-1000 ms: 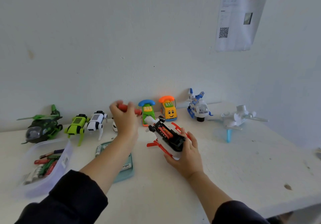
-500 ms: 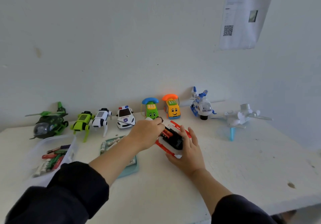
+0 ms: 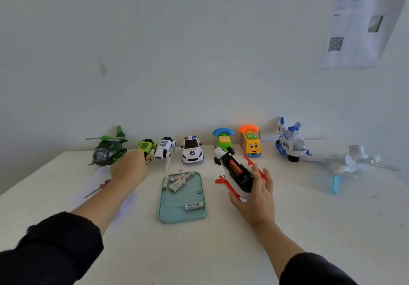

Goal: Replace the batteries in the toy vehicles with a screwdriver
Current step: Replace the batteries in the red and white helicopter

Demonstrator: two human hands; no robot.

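While my right hand point(image 3: 254, 196) cradles the upturned red-and-white toy vehicle point(image 3: 238, 175) from below on the counter point(image 3: 221, 251), fingers curled round its rear, its battery bay faces up with an orange-red battery point(image 3: 235, 165) seated inside. My left hand point(image 3: 129, 169) reaches left over the blurred clear plastic container point(image 3: 97, 187); its fingers look curled, but I cannot tell whether they hold anything. Fresh white batteries point(image 3: 178, 179) lie on the teal tray point(image 3: 177, 211) between my arms. I judge the toy light, hollow and stiff, its thin red skids point(image 3: 228, 188) fragile, so I would grip the body, not the skids.
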